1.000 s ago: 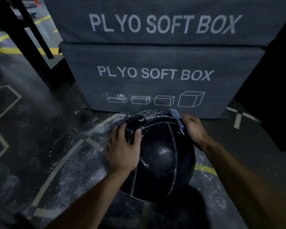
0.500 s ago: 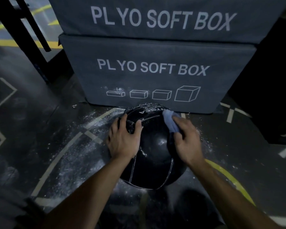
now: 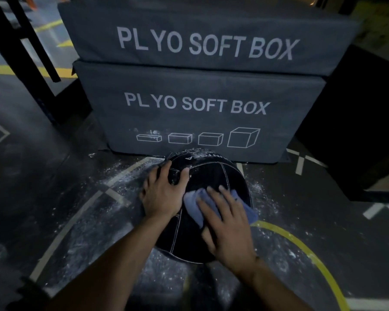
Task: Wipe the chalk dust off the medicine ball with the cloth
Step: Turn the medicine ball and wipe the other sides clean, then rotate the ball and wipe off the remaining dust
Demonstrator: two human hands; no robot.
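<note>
Medicine ball (image 3: 213,176), black with white seams, sits on the dark floor (image 3: 54,198) just in front of the lower of two stacked plyo soft boxes (image 3: 200,113). Spilled chalk dust (image 3: 121,173) lies on the floor around it, and some white dust is on the far top of the ball. The left hand (image 3: 161,196) lies flat on the upper left side, fingers spread, steadying it without gripping. The right hand (image 3: 227,223) presses the blue cloth (image 3: 194,205) on the near upper face with straight fingers. The dusty part is beyond both hands, toward the boxes, so I think the cloth must travel away from the person. Compared with half a second ago, the cloth has come down from the far top right toward the near middle, close beside the left hand.
</note>
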